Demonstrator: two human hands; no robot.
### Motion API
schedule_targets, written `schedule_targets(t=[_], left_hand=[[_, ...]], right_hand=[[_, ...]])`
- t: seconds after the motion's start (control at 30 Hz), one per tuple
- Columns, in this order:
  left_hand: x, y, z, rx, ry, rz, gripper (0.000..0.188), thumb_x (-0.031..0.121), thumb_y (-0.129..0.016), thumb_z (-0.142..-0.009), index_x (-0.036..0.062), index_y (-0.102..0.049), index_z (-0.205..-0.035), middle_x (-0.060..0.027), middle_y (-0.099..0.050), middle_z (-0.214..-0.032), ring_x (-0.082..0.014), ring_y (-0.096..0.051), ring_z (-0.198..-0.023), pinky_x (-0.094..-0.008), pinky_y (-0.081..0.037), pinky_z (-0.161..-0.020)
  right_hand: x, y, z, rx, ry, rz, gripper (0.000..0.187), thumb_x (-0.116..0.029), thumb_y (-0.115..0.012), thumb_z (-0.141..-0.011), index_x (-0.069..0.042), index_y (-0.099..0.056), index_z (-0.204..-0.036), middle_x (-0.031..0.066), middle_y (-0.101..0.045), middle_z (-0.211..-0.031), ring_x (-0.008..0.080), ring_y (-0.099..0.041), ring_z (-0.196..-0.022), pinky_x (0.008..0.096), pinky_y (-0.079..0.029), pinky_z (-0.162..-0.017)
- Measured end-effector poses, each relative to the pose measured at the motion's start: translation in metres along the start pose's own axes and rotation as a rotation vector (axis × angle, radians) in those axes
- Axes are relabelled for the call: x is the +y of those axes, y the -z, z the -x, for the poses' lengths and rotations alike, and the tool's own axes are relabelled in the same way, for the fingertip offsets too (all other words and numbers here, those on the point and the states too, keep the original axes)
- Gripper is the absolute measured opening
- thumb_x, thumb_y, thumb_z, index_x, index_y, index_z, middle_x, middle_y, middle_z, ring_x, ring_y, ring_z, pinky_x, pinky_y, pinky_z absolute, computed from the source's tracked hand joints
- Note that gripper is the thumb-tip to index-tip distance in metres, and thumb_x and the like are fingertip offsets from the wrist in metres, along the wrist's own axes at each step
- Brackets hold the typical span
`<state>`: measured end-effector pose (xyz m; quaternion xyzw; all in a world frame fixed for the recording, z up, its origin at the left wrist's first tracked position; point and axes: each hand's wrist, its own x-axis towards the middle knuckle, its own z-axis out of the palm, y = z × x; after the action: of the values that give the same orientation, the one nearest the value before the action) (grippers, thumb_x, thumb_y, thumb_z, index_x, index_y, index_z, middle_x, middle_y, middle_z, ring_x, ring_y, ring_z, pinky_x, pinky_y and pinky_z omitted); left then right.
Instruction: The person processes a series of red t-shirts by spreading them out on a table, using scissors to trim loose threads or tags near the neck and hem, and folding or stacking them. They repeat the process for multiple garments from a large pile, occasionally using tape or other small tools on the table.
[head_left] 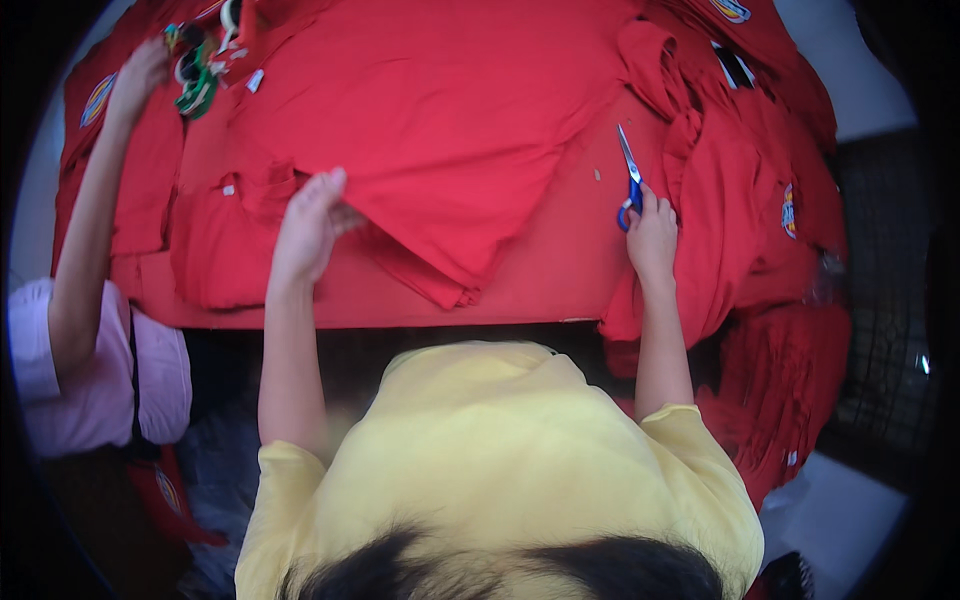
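My left hand (312,225) is at the near left edge of a red garment (440,130) spread over the table, its fingers closed on the cloth there. That edge is slightly raised, with a darker fold beneath it. Farther right, my right hand (652,235) has its fingers on the blue handles of a pair of scissors (630,165). Their metal blades point away from me, lying over the red table surface. Part of the handles is hidden under my fingers.
Bunched red garments (740,210) with patches lie at the right, and more hang below the table's edge. At the left, another person's hand (140,75) is beside green and black items (195,75) and rolls of tape. A small scrap (597,175) lies near the scissors.
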<state>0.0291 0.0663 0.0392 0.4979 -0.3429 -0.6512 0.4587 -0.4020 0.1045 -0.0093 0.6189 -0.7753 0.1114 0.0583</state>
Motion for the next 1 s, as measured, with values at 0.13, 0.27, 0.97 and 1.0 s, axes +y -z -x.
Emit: schedule_targets(t=[0.13,0.27,0.97,1.0], left_hand=[[0.012,0.002,-0.030,-0.058,0.016,0.610,0.045,0.035,-0.053,-0.095,0.0055,-0.047,-0.128,-0.0100,-0.052,-0.130,-0.0234,-0.050,-0.120,-0.0398,-0.038,-0.101],[-0.026,-0.007,-0.036,-0.046,0.101,0.504,0.038,0.028,-0.058,-0.092,0.0052,-0.050,-0.121,-0.0097,-0.055,-0.125,-0.0229,-0.052,-0.116,-0.0377,-0.040,-0.099],[-0.037,-0.055,0.028,0.009,0.017,0.550,0.021,0.001,-0.056,-0.089,0.0027,-0.058,-0.110,-0.0049,-0.062,-0.103,-0.0130,-0.058,-0.099,-0.0273,-0.047,-0.087],[-0.032,-0.059,0.030,0.013,0.006,0.550,0.022,0.000,-0.055,-0.089,0.0025,-0.057,-0.111,-0.0054,-0.062,-0.103,-0.0133,-0.058,-0.099,-0.0277,-0.048,-0.086]], right_hand=[[0.010,0.006,-0.012,-0.128,0.016,-0.092,0.042,-0.015,-0.062,-0.083,0.000,-0.054,-0.121,0.0194,-0.058,-0.099,0.0358,-0.058,-0.094,0.0440,-0.047,-0.081],[0.004,0.034,-0.032,-0.384,-0.086,-0.207,0.042,-0.010,-0.060,-0.081,0.005,-0.054,-0.120,0.0158,-0.064,-0.085,0.0302,-0.064,-0.078,0.0392,-0.051,-0.072],[-0.131,0.063,0.065,-0.585,0.418,-0.879,0.052,-0.010,-0.068,-0.079,0.001,-0.048,-0.125,0.0134,-0.063,-0.092,0.0162,-0.063,-0.070,0.0291,-0.053,-0.065],[-0.130,0.063,0.066,-0.592,0.410,-0.858,0.052,-0.008,-0.067,-0.079,0.002,-0.047,-0.127,0.0136,-0.063,-0.093,0.0152,-0.063,-0.071,0.0283,-0.053,-0.067]])
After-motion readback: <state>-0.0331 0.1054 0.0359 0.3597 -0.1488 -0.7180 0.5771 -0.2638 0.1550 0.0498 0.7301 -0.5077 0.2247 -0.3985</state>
